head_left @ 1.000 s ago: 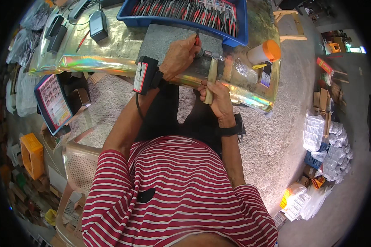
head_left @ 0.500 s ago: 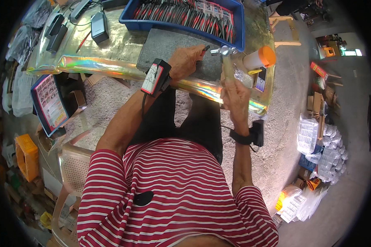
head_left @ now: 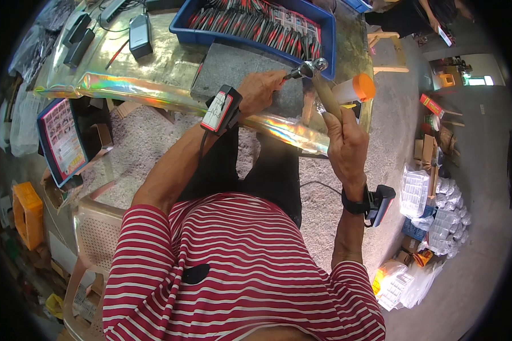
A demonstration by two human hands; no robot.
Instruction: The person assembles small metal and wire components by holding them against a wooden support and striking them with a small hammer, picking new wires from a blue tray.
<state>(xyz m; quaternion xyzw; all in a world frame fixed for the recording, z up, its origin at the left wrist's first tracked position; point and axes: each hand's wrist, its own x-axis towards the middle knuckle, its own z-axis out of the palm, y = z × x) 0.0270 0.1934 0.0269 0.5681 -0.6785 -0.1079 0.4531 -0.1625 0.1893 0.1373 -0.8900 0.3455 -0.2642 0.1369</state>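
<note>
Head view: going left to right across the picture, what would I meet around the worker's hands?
Orange crate → dark box with a picture card → wrist device on the left arm → left hand → right hand holding a hammer → stacked clear containers.

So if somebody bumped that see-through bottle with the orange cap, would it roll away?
Probably, if it tipped. The bottle with the orange cap looks round and seems to lie tilted near the table's edge, so a nudge could roll it off. It looks like thin clear plastic, so likely light and easy to knock. The right hand and hammer beside it might stop it.
</note>
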